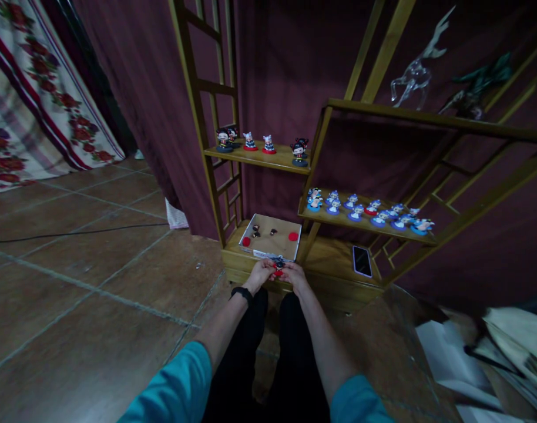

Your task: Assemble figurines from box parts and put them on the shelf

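Observation:
Between my two hands is a small figurine (279, 266) with a dark body and a red base. My left hand (260, 272) pinches it from the left, and my right hand (295, 275) grips it from the right. Just beyond the hands, a shallow cardboard box (268, 244) sits on the low wooden shelf. Inside it lie several small dark figurine pieces (273, 232), a red round base (293, 236) at the right and another red piece (246, 241) at the left.
An upper shelf (259, 157) bears several figurines. On the right shelf (365, 220) stand several blue and purple figurines. A phone (362, 261) lies on the lower right board. Higher up is a clear deer figure (413, 79). White boxes (453, 352) lie on the floor at right.

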`<state>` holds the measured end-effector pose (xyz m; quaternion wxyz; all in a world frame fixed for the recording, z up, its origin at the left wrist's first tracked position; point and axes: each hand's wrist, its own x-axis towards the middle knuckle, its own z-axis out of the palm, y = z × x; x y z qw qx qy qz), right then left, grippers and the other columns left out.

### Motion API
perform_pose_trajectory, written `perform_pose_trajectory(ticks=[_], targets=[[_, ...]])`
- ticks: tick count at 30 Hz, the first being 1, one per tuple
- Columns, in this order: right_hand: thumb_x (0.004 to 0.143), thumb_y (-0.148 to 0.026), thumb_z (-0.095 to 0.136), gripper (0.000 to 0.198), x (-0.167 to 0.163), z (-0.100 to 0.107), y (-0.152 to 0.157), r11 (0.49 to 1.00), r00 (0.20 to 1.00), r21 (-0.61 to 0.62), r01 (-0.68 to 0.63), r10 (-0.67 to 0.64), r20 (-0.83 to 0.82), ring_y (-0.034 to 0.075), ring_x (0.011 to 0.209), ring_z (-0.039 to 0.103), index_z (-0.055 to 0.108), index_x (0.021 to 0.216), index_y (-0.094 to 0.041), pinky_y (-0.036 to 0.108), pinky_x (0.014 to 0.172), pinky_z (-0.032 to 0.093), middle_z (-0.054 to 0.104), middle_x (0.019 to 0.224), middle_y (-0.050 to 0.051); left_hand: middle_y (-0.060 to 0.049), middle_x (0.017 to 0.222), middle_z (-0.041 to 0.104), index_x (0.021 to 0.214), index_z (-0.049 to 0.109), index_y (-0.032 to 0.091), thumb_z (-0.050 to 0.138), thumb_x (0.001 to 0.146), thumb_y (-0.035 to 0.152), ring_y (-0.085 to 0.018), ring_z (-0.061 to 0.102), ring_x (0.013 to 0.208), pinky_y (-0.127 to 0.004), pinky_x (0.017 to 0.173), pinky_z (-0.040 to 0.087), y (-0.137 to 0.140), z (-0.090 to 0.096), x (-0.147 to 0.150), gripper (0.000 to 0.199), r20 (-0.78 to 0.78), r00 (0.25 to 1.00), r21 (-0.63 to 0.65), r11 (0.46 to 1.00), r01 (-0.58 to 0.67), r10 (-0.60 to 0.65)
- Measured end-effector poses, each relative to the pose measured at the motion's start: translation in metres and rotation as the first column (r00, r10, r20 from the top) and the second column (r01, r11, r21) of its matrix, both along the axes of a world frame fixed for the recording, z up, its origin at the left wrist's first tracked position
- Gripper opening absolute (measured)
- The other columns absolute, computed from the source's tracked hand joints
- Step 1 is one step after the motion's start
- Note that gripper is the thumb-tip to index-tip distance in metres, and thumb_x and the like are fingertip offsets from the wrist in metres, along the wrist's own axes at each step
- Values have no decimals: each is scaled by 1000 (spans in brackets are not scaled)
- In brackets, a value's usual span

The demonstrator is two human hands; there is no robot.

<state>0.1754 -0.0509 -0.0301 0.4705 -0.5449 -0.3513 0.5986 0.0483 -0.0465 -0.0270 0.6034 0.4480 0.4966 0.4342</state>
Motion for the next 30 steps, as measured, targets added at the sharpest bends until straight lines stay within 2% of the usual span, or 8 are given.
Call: perform_pose_trajectory(ticks=[7, 11, 15, 20, 22, 30], targets=[[55, -22, 66, 20, -2, 3, -4, 1000, 998, 12, -10, 9, 55, 9, 41, 54, 62, 73, -16, 21, 45, 46, 61, 51, -2, 5, 44, 53, 72, 51, 14, 55, 62, 6, -6, 44, 34, -18, 40, 35, -1, 1, 1, 12, -22, 998, -23, 998, -55, 55], [55, -18, 63, 12, -3, 2, -4, 1000, 1000, -5, 20, -20, -8, 9, 41, 53, 60, 66, -16, 22, 46, 47, 60, 49, -3, 5, 44, 52, 71, 51, 14, 54, 62, 6, -6, 45, 35, -18, 40, 35, -1, 3, 1, 12, -14, 998, -19, 998, -62, 62], [56, -17, 59, 7, -3, 4, -3, 998, 996, -9, 55, -56, -66, 9, 44, 54, 59, 64, -17, 24, 52, 50, 59, 49, -3, 4, 47, 54, 75, 55, 12, 56, 63, 11, -6, 48, 38, -16, 40, 33, 0, 3, 1, 13, 22, 1000, -8, 1000, -14, 14], [57, -18, 60, 10, -3, 7, -4, 997, 988, -3, 81, -81, -131, 8, 46, 53, 61, 66, -16, 26, 57, 51, 60, 53, -2, 4, 50, 56, 85, 59, 11, 62, 58, 12, -5, 48, 40, -16, 41, 32, 0, 7, -1, 27, 56, 993, 16, 994, 105, -106], [56, -18, 62, 12, -2, 7, -5, 996, 982, -2, 84, -84, -167, 9, 48, 54, 62, 68, -16, 27, 58, 52, 61, 56, -1, 4, 50, 56, 87, 60, 11, 64, 57, 11, -5, 47, 40, -16, 42, 33, -1, 8, -1, 31, 69, 990, 28, 993, 117, -119], [58, -23, 68, 19, 3, 5, -5, 999, 979, 29, -22, 27, -204, 10, 57, 58, 62, 75, -16, 25, 60, 51, 65, 68, 2, 4, 48, 54, 85, 61, 9, 70, 53, 16, -5, 46, 41, -18, 45, 35, 0, 3, -2, 34, 98, 991, 69, 994, 87, -94]])
